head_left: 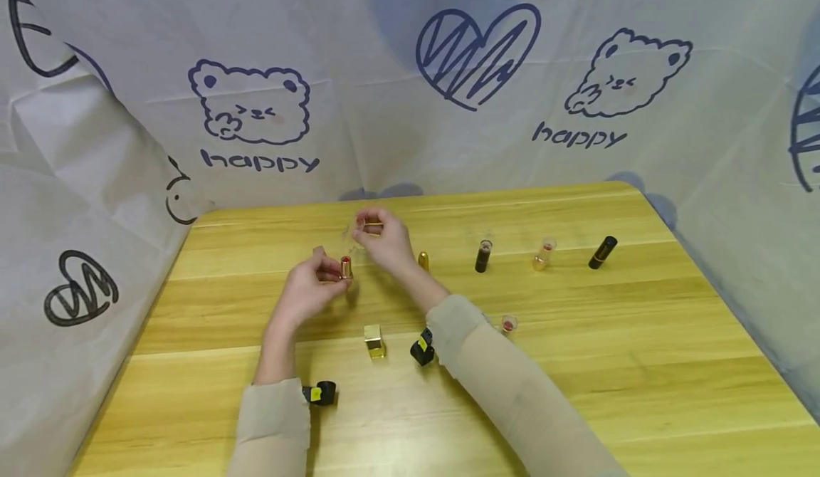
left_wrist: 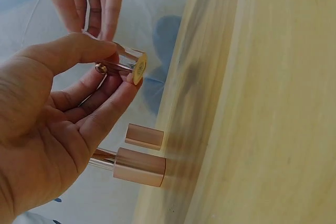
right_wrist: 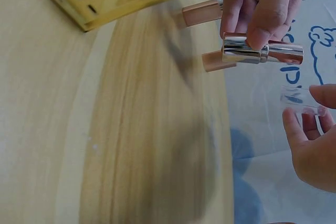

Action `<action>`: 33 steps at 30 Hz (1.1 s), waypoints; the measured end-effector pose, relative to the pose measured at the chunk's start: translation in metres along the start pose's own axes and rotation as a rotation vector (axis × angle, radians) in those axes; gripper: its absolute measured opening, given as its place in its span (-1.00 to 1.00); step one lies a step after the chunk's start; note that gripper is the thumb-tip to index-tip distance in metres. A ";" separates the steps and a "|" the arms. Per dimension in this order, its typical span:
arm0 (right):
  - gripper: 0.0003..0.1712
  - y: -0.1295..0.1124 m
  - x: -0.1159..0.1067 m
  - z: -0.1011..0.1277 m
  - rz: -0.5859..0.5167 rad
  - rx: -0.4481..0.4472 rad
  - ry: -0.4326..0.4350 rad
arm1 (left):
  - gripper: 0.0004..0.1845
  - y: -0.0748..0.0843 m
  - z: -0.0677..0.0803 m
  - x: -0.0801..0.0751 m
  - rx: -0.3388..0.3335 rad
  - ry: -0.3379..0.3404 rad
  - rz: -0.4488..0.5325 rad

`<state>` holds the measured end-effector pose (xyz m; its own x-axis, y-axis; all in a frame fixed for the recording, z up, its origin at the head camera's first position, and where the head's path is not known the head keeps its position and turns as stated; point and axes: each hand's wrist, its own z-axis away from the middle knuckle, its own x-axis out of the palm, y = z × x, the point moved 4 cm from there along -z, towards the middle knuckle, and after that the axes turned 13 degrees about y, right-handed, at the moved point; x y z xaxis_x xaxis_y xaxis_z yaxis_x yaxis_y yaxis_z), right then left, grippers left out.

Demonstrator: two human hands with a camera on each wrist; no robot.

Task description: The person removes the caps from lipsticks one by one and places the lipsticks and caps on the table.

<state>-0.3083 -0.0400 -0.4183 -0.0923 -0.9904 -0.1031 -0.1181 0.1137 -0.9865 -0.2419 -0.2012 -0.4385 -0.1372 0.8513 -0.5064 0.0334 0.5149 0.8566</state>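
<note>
Printed white sheeting, bears and hearts and the word "happy", walls in a pale wooden table (head_left: 576, 363) where your two hands meet above the far middle of the board. At the centre of it is the gold lipstick tube (head_left: 347, 268), pinched upright between the thumb and curled fingers of your left hand (head_left: 310, 288), its red tip uppermost and its long axis running near twelve to six. From the left wrist the same tube (left_wrist: 123, 62) shows clamped between thumb and fingertips. Just beyond it, at about one o'clock and a little higher, your right hand (head_left: 383, 238) pinches a clear cap (right_wrist: 298, 98) between thumb and fingertips; the cap is glassy and hard to make out from the head view. Cap and tube are near but apart, and the right hand is the one placed to close the gap, coming toward seven o'clock.

Round them, on the table: a gold bullet-shaped piece (head_left: 423, 260) just past your right wrist at three o'clock, then a black lipstick (head_left: 483, 255), a gold one under a clear cap (head_left: 543, 254) and a black capped one (head_left: 603, 252) strung out toward the right edge. Nearer you stand a square gold case (head_left: 374, 340) at six o'clock and a small clear-capped red piece (head_left: 509, 324) by the right sleeve.
</note>
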 end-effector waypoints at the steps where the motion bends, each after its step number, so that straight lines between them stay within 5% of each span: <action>1: -0.63 0.002 0.001 0.000 0.009 -0.001 -0.009 | -0.72 -0.001 0.000 0.000 -0.006 -0.007 -0.004; 33: -0.69 0.035 0.018 -0.005 0.282 0.039 -0.156 | -0.74 -0.016 0.002 0.008 -0.043 -0.102 -0.098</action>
<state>-0.3193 -0.0531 -0.4537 0.0374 -0.9207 -0.3884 -0.0709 0.3853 -0.9201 -0.2414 -0.2028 -0.4561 -0.0366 0.8043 -0.5931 -0.0177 0.5929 0.8051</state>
